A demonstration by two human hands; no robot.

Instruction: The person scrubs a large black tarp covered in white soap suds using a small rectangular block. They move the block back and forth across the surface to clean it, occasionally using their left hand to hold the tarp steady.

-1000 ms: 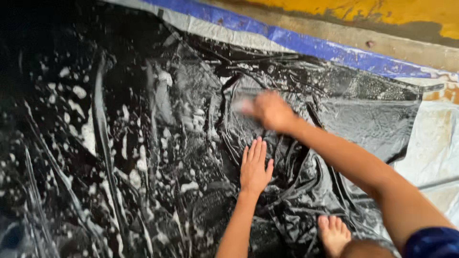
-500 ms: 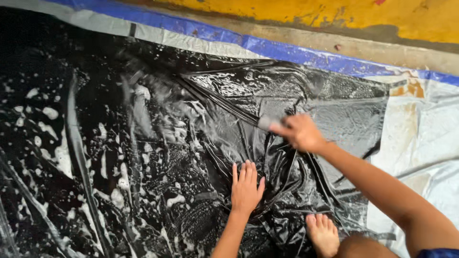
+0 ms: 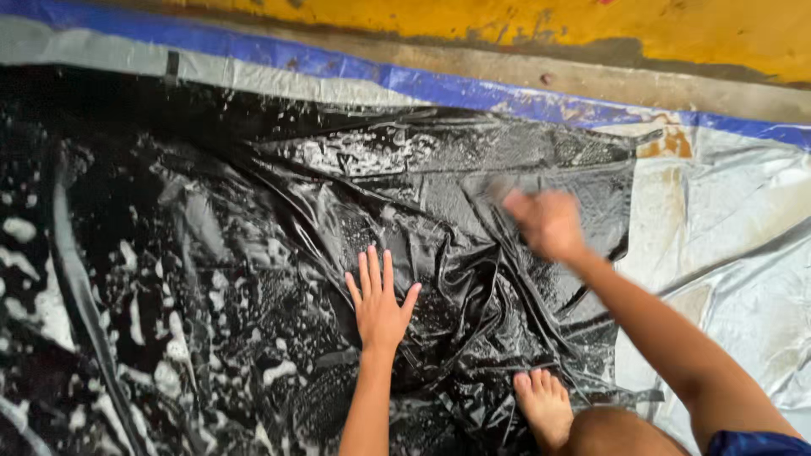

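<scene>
A wet black plastic sheet point(image 3: 253, 253), crumpled and flecked with white soap foam, covers the ground. My left hand point(image 3: 378, 304) lies flat on it with fingers spread, palm down, holding nothing. My right hand point(image 3: 547, 224) is blurred with motion over the sheet's right part, near its edge. Its fingers are curled around a small grey object point(image 3: 498, 189) that sticks out to the left; the blur hides what it is.
My bare foot point(image 3: 545, 405) stands on the sheet's near edge beside my knee point(image 3: 621, 432). A silver tarpaulin point(image 3: 743, 219) with a blue border point(image 3: 473, 89) lies under the sheet. Behind it run a concrete strip and a yellow painted surface point(image 3: 524, 25).
My right hand has swept to the right across the sheet, towards its right edge. My left hand has stayed pressed flat in the same place.
</scene>
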